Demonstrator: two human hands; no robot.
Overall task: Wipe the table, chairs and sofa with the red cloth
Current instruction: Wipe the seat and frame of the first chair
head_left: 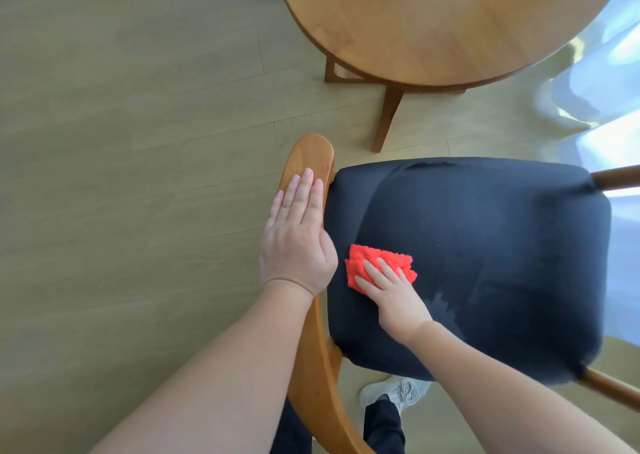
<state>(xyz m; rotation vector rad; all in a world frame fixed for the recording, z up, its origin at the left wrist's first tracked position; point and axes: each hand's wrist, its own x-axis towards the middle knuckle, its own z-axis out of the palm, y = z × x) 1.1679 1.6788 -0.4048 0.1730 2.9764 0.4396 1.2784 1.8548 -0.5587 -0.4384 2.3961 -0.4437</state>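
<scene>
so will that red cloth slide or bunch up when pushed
Probably floppy: the red cloth lies folded and rumpled. Its nubby pile may drag on the fabric seat cushion, so it likely bunches unless the right hand presses flat.

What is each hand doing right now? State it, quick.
Left hand: open, flat on the curved wooden chair arm.
Right hand: open, pressing the fluffy red cloth onto the black padded chair seat.

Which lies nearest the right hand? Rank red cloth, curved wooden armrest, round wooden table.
1. Red cloth, pressed under the right hand.
2. Curved wooden armrest, to its left.
3. Round wooden table, far ahead.
</scene>
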